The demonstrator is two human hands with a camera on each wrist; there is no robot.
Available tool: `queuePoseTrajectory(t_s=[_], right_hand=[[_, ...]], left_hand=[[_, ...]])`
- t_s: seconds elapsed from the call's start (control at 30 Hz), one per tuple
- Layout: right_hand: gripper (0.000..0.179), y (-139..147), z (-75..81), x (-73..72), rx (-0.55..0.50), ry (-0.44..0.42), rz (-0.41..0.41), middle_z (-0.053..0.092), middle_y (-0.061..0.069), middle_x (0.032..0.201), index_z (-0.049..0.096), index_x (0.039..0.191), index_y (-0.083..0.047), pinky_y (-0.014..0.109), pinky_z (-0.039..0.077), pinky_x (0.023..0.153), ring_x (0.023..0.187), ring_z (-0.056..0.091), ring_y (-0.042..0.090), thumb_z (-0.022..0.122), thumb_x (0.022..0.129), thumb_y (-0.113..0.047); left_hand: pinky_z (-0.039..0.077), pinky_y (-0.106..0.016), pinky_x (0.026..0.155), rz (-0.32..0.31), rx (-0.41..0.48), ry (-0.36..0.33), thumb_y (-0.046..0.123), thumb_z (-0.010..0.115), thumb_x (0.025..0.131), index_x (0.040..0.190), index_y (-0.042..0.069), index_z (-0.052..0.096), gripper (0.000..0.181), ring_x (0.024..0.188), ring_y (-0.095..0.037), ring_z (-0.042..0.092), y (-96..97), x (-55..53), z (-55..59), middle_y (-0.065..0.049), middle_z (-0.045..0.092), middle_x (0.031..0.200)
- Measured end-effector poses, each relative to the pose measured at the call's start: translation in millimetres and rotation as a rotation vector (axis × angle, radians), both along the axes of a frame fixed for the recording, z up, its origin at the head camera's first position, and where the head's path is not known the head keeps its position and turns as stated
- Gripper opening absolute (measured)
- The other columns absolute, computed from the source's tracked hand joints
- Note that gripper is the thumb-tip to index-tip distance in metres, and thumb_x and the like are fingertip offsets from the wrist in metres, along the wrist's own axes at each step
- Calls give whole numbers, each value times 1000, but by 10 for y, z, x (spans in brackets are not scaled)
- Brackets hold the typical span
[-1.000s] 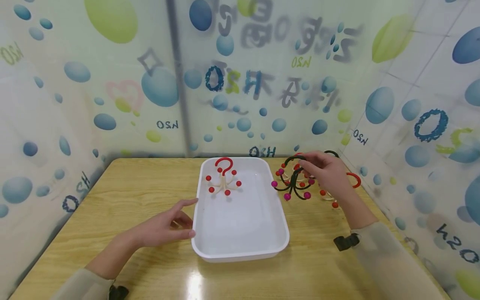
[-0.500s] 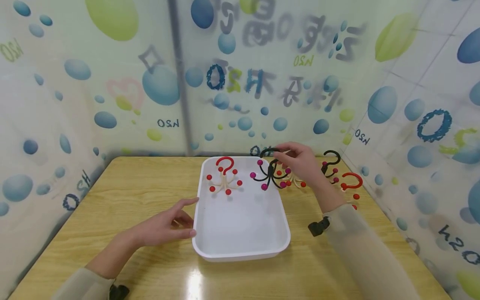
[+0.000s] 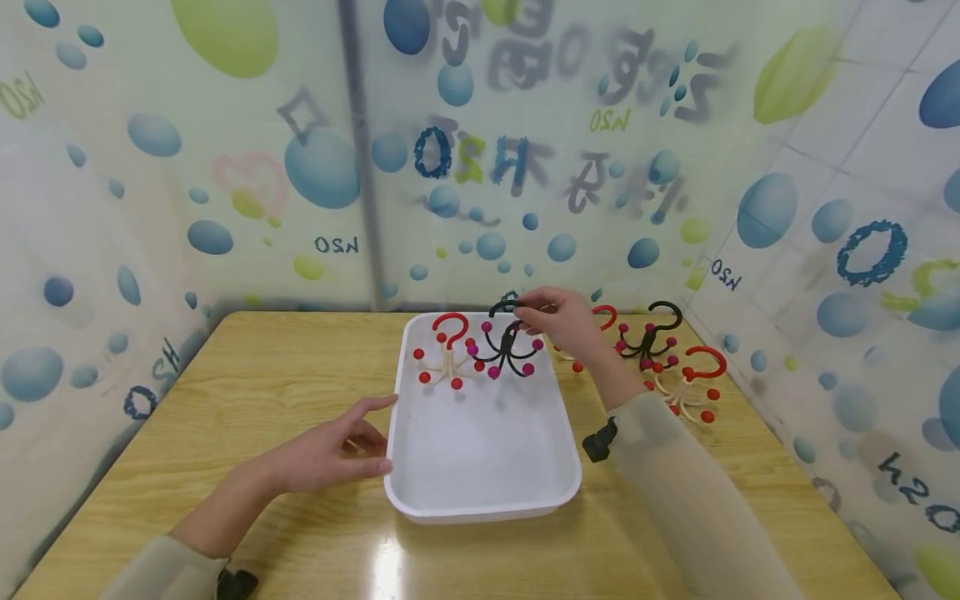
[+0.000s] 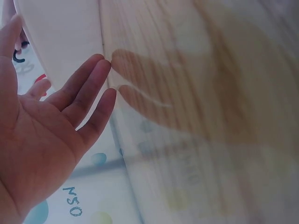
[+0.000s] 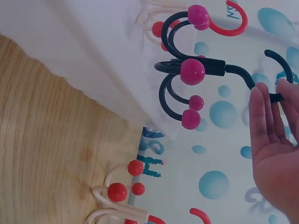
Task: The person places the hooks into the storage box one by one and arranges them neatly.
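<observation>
My right hand [image 3: 561,321] pinches the curved top of a black multi-arm hanging hook [image 3: 507,342] with magenta ball tips. It hangs upright over the far part of a white tray [image 3: 480,454]; in the right wrist view, thumb and fingertips meet on its crook. Inside the tray, at the far left, stands a cream hanging hook [image 3: 448,364] with a red crook and red balls. Along the tray's left side, my left hand [image 3: 330,450] has its fingertips and thumb at the rim. The left wrist view shows its palm, fingers loosely extended and holding nothing.
Right of the tray, on the wooden table [image 3: 300,358], stand another black hook [image 3: 647,343] and a red-and-cream hook [image 3: 684,390]. One more red-crooked hook [image 3: 605,317] is partly hidden by my right hand. A patterned curtain [image 3: 465,250] borders the table's far edge.
My right hand has carried the black hook leftward, from among the hooks on the right to over the tray. The left hand stays at the tray's left rim.
</observation>
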State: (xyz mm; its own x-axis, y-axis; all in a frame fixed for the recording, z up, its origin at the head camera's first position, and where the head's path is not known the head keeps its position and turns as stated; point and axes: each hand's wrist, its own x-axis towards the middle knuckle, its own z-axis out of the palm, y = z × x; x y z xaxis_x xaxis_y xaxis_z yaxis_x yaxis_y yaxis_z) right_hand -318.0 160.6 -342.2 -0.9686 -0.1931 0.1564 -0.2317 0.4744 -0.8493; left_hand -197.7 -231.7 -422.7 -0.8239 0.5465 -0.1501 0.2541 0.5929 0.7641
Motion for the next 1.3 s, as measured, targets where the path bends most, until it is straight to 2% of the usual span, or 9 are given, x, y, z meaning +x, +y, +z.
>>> queuePoseTrajectory(t_s=[0.17,0.33,0.53,0.7,0.97,1.3], right_hand=[[26,-64,-32,-40,-32,-61,-25,78,16,120,76,130,-11,34,64,97,104,75,28,74,108,-24],[25,-80,-70,-74,-43,-102,-45,76,19,124,75,130,-9,36,64,100,107,77,32,74,108,-21],[28,-64,-152,-134,12,-156,-43,75,16,119,74,133,-6,40,63,103,110,78,33,73,108,-19],[28,-56,-200,-148,51,-195,-40,74,15,121,74,134,-11,46,61,108,114,77,34,72,109,-22],[30,-44,-218,-147,33,-203,-54,72,16,125,73,139,-12,46,59,110,113,77,30,70,110,-20],[34,96,-209,-109,52,-183,-38,72,15,132,69,144,-13,41,63,104,117,77,30,68,111,-19]], left_hand=[[57,-50,105,6,6,-14,44,78,103,172,25,24,90,121,-21,68,4,5,5,-3,75,128],[57,-49,105,8,6,-16,42,78,103,173,25,24,89,121,-21,68,4,4,4,-3,75,128],[57,-50,105,3,6,-4,42,78,103,172,25,25,89,121,-21,69,4,4,3,-4,76,128],[57,-51,104,-3,12,1,42,78,104,172,24,25,89,120,-22,69,6,10,-1,-4,76,127],[57,-49,104,3,7,1,43,78,103,172,24,25,89,121,-22,69,13,17,10,-4,75,127],[57,-48,103,1,11,1,44,78,103,172,24,25,89,121,-22,68,7,18,2,-4,75,127]])
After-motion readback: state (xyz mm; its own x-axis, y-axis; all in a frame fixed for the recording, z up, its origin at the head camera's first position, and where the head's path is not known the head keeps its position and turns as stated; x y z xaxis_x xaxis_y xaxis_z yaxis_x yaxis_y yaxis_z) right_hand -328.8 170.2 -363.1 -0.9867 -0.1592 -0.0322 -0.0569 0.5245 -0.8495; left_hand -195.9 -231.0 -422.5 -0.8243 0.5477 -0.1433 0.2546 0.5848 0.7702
